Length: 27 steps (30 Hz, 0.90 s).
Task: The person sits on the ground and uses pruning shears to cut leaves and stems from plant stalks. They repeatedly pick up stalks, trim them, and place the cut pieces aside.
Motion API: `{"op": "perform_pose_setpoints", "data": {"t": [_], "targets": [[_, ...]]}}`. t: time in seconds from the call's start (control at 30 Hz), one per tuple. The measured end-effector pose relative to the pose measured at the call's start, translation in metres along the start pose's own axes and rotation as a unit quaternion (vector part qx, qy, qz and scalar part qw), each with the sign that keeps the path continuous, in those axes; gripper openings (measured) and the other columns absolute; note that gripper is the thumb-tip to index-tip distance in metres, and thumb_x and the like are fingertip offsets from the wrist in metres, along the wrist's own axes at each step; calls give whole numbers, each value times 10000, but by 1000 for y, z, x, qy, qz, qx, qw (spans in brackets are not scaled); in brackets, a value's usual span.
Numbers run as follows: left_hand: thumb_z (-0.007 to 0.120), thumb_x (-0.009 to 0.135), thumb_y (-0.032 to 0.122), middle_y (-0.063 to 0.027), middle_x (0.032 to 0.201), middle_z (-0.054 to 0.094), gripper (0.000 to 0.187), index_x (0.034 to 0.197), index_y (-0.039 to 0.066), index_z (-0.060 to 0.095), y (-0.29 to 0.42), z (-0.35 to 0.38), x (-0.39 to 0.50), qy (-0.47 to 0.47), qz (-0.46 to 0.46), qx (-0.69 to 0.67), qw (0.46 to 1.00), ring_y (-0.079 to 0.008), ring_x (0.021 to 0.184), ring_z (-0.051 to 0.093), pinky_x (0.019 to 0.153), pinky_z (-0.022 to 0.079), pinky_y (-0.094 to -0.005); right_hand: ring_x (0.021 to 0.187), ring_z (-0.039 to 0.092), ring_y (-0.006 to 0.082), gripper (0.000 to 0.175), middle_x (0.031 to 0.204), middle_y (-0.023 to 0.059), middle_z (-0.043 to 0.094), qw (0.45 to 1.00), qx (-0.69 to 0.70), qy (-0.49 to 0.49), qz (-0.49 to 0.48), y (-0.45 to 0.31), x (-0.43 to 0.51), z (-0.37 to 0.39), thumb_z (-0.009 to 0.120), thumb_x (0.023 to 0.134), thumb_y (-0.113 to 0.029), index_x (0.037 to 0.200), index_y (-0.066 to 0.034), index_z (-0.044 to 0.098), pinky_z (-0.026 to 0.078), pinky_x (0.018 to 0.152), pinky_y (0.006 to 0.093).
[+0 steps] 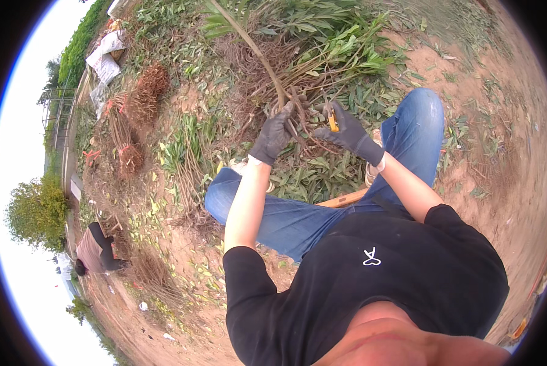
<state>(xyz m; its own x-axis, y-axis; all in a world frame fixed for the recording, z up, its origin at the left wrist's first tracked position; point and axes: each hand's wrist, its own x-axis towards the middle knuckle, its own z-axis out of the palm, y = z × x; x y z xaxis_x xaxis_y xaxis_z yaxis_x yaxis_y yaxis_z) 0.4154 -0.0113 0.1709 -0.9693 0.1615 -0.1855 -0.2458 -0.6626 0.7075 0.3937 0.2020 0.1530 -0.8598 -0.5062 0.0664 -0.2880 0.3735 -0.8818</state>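
Observation:
My left hand (273,135), in a dark grey work glove, grips the base of a long woody sapling stem (255,48). Its bare brown roots (306,121) hang between my two hands. My right hand (346,130), gloved alike, is closed around a hand tool with a yellow-orange handle (332,120), which looks like pruning shears. The tool's tip is hard to make out beside the roots. Just beyond my hands lies a heap of leafy saplings (346,55) with tangled roots. Stripped green leaves (330,176) cover the ground between my feet.
A wooden seat edge (342,199) shows beneath me. Left of my knee lie more leafy saplings (189,155). Farther left are tied bundles of bare-root stems (129,158) and white sacks (105,59). Another person (97,249) bends over near a pile of stems (152,274).

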Motion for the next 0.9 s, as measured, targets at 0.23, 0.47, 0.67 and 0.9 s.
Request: {"op": "perform_pose_setpoints", "data": {"t": [0.23,0.47,0.67,0.9], "targets": [[558,911,96,-75,1071,596,537,1395,64,327,1,-10,-2,56,-36,-57,996,-199,977,606,882,514,-377,1085,540,379,808,1207,213,539,994,-103,-4,29,-1,16,0,617,777,-604,1353,-104,352,446,900,409],[631,867,60,-1,924,571,549,1363,76,396,2,-16,7,37,59,140,988,-93,812,599,673,512,-203,1032,564,349,675,1180,161,570,979,-182,-96,-13,-6,41,-9,521,849,-594,1308,-103,454,454,881,415],[605,865,17,-37,883,596,434,1268,45,446,-1,-16,12,77,20,91,993,-123,705,603,578,539,-248,830,619,344,480,916,183,641,994,-104,-18,-19,-11,36,7,590,870,-445,1162,-63,576,473,731,408],[546,889,30,-70,876,606,309,1190,17,478,16,-18,11,70,107,149,981,-138,699,607,605,536,-278,738,617,306,412,811,168,634,986,-141,27,89,8,41,-21,577,878,-435,1080,-76,591,460,664,392]]}}
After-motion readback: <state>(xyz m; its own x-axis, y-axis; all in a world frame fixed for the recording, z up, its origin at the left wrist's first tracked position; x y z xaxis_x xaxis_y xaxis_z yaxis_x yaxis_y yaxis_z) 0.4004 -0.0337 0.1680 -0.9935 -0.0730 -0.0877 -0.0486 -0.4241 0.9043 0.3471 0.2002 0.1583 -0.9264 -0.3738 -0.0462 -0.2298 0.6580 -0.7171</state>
